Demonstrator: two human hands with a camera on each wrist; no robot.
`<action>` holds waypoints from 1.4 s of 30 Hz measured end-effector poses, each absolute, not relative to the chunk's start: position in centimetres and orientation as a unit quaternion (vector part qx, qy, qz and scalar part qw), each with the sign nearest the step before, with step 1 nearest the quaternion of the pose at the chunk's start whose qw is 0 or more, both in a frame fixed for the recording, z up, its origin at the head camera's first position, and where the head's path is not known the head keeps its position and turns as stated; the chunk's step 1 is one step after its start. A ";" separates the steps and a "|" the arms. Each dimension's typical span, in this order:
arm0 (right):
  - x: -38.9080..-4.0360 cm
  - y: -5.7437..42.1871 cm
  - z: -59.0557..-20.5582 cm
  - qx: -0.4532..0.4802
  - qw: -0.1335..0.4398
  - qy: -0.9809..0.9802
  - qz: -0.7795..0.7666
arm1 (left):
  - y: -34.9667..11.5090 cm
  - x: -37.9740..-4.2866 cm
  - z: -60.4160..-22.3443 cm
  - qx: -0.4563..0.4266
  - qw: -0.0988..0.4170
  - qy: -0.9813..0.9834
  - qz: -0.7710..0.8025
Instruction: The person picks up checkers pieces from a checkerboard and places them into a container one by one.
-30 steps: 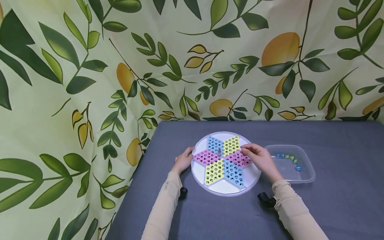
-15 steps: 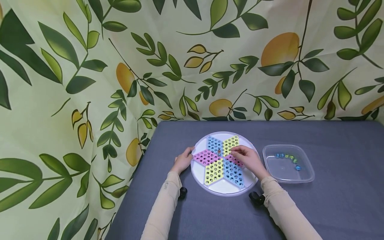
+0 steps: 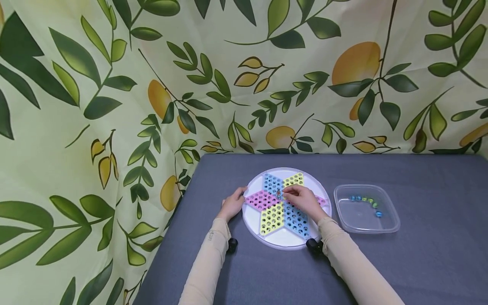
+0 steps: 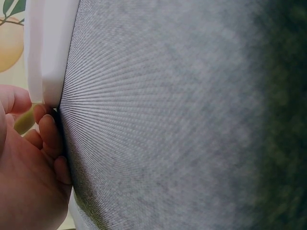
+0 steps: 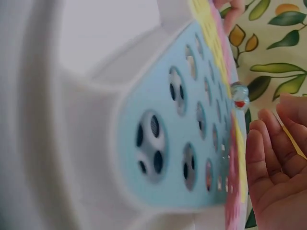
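A round white Chinese checkers board [image 3: 251, 224] with a blue, yellow and pink holed star lies on the table. At its left edge my left hand [image 3: 231, 206] grips the rim; the left wrist view shows the thumb and curled fingers at the white rim [image 4: 52, 72]. My right hand [image 3: 303, 201] is over the star's middle, fingers bent and fingertips close to glass marbles [image 3: 278, 193] sitting there. One clear marble [image 5: 240, 96] with red and blue inside shows beside those fingers in the right wrist view. Whether the right fingertips pinch a marble I cannot tell.
Right of the board stands a clear plastic tub [image 3: 348, 226] with several blue and green marbles [image 3: 366, 199] inside. A grey cloth covers the table [image 3: 274, 275]. Behind it hangs a leaf-patterned curtain [image 3: 228, 127].
My right hand has moved left, from the board's right side near the tub to the middle of the star. The left hand has stayed at the rim.
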State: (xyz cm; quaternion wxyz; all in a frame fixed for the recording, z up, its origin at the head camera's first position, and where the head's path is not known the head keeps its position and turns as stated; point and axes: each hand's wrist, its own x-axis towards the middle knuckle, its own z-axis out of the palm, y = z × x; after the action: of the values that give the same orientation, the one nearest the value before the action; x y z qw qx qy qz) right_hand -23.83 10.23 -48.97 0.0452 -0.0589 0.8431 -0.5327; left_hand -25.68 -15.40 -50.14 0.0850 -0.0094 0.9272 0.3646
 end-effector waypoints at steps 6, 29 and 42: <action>-24.2 10.0 -49.8 -0.049 0.051 0.845 -0.530 | -15.4 -25.7 -50.2 -0.010 0.091 0.927 0.364; -23.6 7.9 -49.8 -0.015 -0.011 0.890 -0.456 | -15.6 -25.9 -50.1 -0.015 0.095 0.926 0.364; -23.3 7.1 -49.8 0.003 -0.020 0.904 -0.428 | -15.7 -25.8 -50.2 -0.015 0.097 0.925 0.368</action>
State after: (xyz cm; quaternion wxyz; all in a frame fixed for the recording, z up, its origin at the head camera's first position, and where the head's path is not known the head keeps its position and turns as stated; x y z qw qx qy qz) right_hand -23.26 7.14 -49.76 -0.0199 0.0027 0.9035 -0.4280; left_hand -25.80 -15.69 -50.22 0.0965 -0.0151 0.9246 0.3683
